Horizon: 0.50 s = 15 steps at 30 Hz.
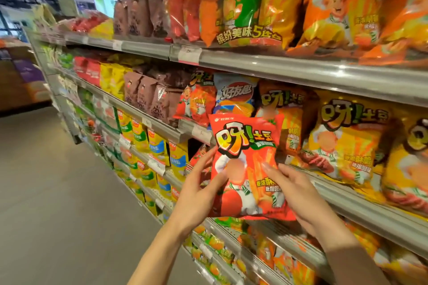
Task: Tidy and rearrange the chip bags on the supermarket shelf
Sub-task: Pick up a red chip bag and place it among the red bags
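Note:
I hold a red chip bag (245,146) upright in front of the middle shelf (347,201). My left hand (199,192) grips its left edge, thumb on the front. My right hand (298,194) grips its lower right side, fingers on the front. Behind it on the shelf stand a blue-and-white chip bag (234,95), another red bag (199,102) to its left, an orange bag (287,104) and yellow bags (345,136) to the right.
Brown bags (148,95) stand further left on the middle shelf. The top shelf (278,65) carries large red multipacks (213,0) and orange bags (342,4). Lower shelves hold yellow bags (157,143) and orange ones (284,259). The aisle floor (58,192) lies to the left.

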{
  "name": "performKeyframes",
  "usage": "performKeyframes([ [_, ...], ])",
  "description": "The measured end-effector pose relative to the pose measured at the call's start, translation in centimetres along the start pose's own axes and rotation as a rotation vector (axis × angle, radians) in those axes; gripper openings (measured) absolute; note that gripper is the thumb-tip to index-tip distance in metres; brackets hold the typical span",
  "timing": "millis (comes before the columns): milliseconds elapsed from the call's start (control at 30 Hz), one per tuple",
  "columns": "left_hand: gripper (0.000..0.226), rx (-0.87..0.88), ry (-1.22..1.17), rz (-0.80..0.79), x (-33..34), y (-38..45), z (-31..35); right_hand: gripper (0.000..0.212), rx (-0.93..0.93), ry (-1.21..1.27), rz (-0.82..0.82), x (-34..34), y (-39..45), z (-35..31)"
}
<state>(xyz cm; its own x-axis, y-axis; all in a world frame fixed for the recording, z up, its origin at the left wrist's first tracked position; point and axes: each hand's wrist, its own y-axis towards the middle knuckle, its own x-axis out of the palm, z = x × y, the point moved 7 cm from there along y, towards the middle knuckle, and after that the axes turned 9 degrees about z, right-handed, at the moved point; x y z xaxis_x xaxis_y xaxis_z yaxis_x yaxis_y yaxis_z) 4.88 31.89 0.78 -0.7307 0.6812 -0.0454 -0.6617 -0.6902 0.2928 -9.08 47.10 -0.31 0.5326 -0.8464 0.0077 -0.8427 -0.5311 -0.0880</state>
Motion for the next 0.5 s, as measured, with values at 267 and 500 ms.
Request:
performKeyframes([
  [267,0.039,0.035,0.123,-0.025,1.2,16.6,-1.7,0.081,-0.131,-0.105,0.349,-1.4,5.5,-4.9],
  [500,0.051,0.264,0.647,0.167,3.3,26.2,-4.0,0.053,-0.198,-0.252,0.484,-3.6,6.8,-7.1],
])
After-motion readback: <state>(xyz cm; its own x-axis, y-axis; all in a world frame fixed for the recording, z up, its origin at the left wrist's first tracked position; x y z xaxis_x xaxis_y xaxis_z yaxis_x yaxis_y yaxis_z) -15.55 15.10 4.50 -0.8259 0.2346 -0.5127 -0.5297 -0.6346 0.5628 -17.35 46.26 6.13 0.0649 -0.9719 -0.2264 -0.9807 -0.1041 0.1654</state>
